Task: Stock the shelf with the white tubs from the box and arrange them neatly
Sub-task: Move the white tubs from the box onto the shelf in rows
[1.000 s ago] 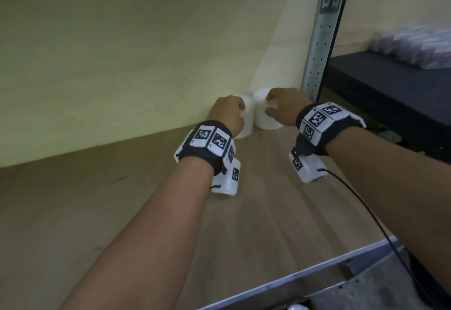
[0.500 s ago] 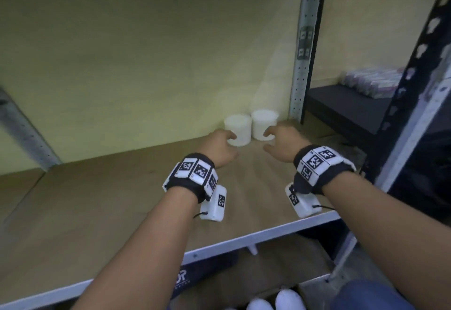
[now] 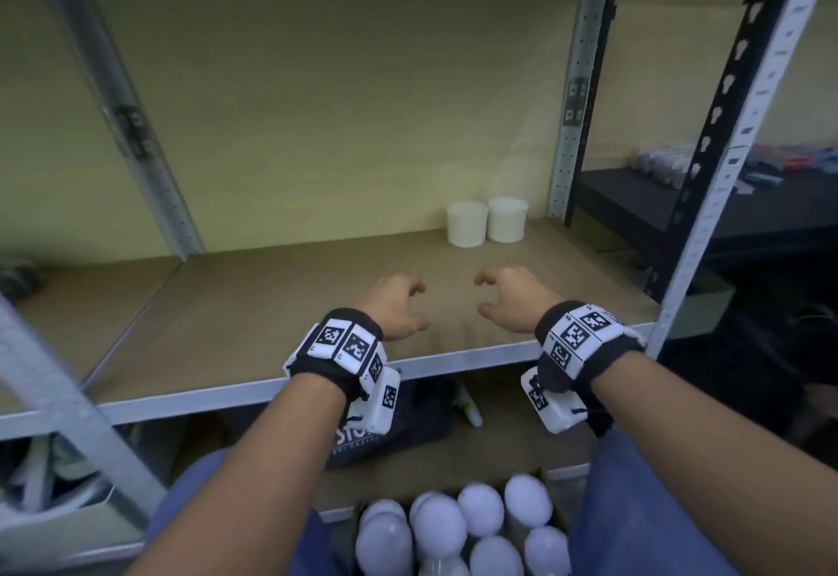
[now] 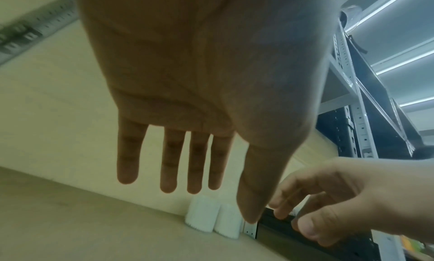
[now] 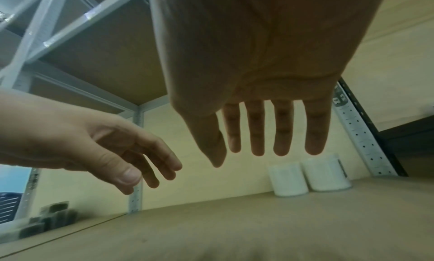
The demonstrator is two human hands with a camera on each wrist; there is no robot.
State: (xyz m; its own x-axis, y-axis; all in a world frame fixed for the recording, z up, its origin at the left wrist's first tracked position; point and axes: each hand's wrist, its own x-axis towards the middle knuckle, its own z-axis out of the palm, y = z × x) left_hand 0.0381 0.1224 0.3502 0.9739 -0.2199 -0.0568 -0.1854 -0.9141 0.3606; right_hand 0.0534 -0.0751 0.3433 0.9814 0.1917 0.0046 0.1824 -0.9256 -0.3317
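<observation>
Two white tubs (image 3: 487, 222) stand upright, side by side, at the shelf's (image 3: 272, 317) rear right corner. Left hand (image 3: 393, 309) and right hand (image 3: 510, 299) hover palm-down above the shelf front, each grip wide and holding nothing. More tubs fill the box (image 3: 562, 516) below.

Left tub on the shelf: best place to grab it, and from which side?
Take the left tub by its round side wall near the top, coming from the front and its free left side. It stands upright, close against the right tub, with the back wall behind, so those sides leave little finger room. Either hand's grip is free.
</observation>
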